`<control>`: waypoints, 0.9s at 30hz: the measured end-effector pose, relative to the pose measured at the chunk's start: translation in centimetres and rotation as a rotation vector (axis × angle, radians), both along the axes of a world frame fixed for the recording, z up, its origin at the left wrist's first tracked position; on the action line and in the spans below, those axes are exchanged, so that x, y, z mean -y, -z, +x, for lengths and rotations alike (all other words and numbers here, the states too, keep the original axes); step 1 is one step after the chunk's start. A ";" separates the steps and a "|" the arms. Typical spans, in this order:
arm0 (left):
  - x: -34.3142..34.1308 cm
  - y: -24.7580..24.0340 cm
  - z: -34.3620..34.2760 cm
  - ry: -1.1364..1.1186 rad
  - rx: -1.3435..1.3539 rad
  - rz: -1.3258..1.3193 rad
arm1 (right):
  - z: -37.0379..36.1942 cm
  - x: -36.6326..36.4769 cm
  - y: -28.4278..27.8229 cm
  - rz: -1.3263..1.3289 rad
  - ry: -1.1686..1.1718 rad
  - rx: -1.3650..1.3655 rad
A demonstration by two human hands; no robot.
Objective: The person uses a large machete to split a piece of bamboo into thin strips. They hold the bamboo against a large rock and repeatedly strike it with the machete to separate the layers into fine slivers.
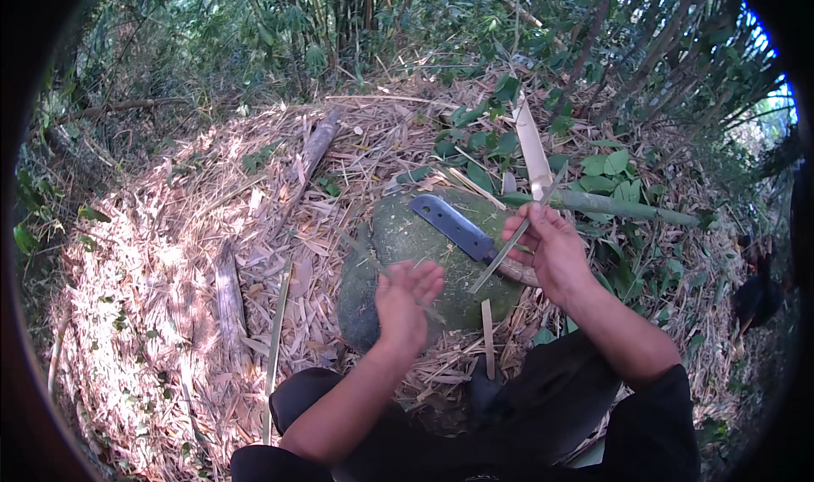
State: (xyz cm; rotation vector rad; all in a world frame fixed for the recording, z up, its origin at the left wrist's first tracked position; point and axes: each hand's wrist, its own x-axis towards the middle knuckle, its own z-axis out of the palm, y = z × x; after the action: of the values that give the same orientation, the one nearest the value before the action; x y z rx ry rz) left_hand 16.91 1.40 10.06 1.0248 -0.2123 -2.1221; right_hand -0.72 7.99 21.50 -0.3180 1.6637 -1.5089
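Note:
My right hand (555, 249) is closed in a pinch on a thin green bamboo strip (500, 257), which slants down toward the rock. To its left, my left hand (405, 300) is slightly blurred, with its fingers curved to the right. A faint, smeared thin strip (362, 246) shows on both sides of that hand and seems to be held in it. Between and beyond the hands, a machete (454, 226) with a dark blade lies on a large mossy green rock (398, 236). Its wooden handle (519, 273) passes beneath my right hand.
A split pale bamboo piece (531, 143) and a green bamboo pole (627, 206) lie beyond my right hand. Weathered logs (314, 147) and a long green strip (278, 338) rest on dry leaves at left. A short pale slat (487, 338) leans by the rock.

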 end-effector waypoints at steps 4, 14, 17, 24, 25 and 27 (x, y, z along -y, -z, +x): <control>3.7 0.7 2.6 0.097 0.047 -0.174 | -0.6 -0.4 -0.2 -0.152 -0.009 0.051; 0.0 2.5 1.3 0.302 0.191 -0.153 | -1.2 2.3 1.8 0.050 -0.146 0.058; -0.4 4.4 0.8 0.376 0.320 -0.166 | -2.3 2.1 1.8 0.031 -0.156 0.156; 1.3 10.4 -1.1 0.669 0.908 -0.742 | -3.7 1.6 1.6 -0.008 -0.112 0.229; 1.4 11.1 -1.4 0.643 0.934 -0.767 | -3.5 1.7 1.2 -0.001 -0.090 0.209; 1.5 11.5 -2.5 0.596 0.978 -0.823 | -3.3 1.8 1.0 0.007 -0.079 0.166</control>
State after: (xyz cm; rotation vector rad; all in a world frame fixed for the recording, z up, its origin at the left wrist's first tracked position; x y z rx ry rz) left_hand 14.37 -0.13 -1.40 1.4533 -1.8617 -1.4861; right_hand -4.05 6.17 20.52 -0.2449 1.5082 -1.4312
